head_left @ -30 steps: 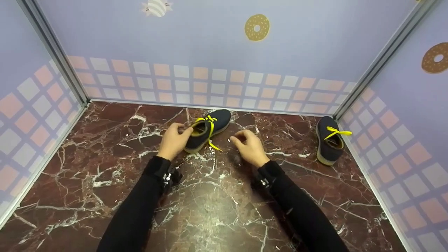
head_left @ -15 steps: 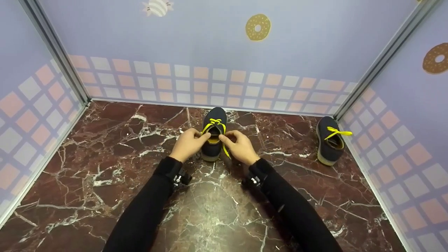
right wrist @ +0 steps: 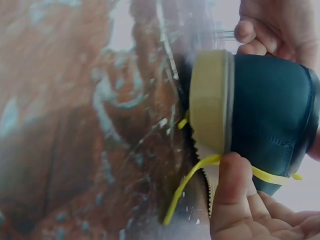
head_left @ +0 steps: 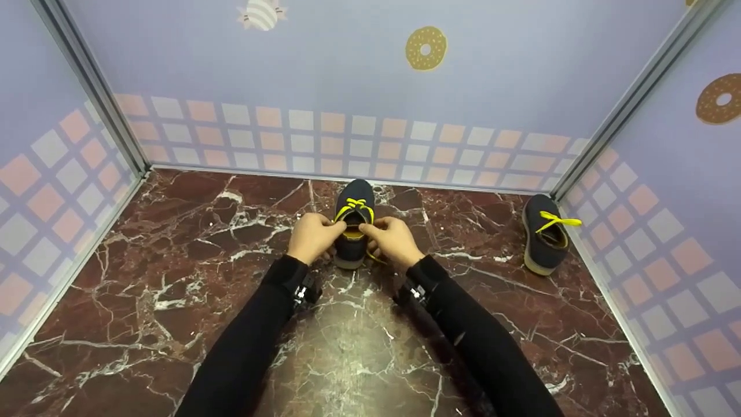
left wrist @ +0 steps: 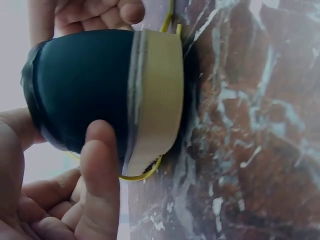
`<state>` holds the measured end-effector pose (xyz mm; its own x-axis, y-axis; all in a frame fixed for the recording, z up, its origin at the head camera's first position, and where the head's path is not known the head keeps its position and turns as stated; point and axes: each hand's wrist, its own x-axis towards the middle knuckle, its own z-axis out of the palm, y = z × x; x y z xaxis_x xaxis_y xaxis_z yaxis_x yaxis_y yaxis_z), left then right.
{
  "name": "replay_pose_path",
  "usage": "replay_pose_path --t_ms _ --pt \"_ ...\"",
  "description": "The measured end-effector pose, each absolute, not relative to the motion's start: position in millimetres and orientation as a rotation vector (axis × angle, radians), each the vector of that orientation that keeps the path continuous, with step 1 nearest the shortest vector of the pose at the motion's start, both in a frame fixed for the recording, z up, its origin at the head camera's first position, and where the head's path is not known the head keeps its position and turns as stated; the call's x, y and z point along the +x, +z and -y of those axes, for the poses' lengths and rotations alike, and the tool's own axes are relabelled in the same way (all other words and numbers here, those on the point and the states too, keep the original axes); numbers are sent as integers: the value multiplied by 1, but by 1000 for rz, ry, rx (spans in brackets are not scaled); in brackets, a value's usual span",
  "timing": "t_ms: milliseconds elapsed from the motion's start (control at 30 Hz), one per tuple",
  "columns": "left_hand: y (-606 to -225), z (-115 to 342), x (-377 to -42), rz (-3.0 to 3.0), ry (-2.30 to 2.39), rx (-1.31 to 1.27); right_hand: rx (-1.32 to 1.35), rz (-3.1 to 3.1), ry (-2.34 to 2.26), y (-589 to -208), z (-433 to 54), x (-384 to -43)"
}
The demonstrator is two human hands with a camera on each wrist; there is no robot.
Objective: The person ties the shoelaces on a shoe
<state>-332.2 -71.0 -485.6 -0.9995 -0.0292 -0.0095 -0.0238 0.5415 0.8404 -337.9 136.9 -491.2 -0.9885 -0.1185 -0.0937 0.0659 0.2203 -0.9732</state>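
Observation:
A dark shoe (head_left: 355,190) with yellow laces (head_left: 354,204) stands on the floor in the head view, toe toward the back wall. My left hand (head_left: 312,237) grips its left collar, thumb at the opening and fingers outside. On the opposite side my right hand (head_left: 395,238) holds the right collar the same way. Both wrist views show the heel from behind, with the pale sole (left wrist: 161,85) along the floor. One loose lace end (right wrist: 180,196) trails past my fingers in the right wrist view. The hands cover parts of the shoe's sides.
A matching dark shoe (head_left: 545,252) with a yellow lace bow (head_left: 556,220) stands at the right, near the side wall. Patterned lilac walls (head_left: 359,75) enclose the back and both sides. The floor (head_left: 191,278) is glossy reddish marble.
The shoe has turned from slanting right to pointing straight at the back wall. My right hand came left onto it. Lately, the fingers of both hands have moved lower around its sides.

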Motion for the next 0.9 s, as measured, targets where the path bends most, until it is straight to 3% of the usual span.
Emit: replay_pose_path --t_ms 367,900 --pt "-484 66 -310 2742 -1457 -24 -100 -2367 -1834 -491 -151 -326" --pt "-484 59 -245 2809 -1466 -189 -253 -2403 -1695 -487 -179 -257"
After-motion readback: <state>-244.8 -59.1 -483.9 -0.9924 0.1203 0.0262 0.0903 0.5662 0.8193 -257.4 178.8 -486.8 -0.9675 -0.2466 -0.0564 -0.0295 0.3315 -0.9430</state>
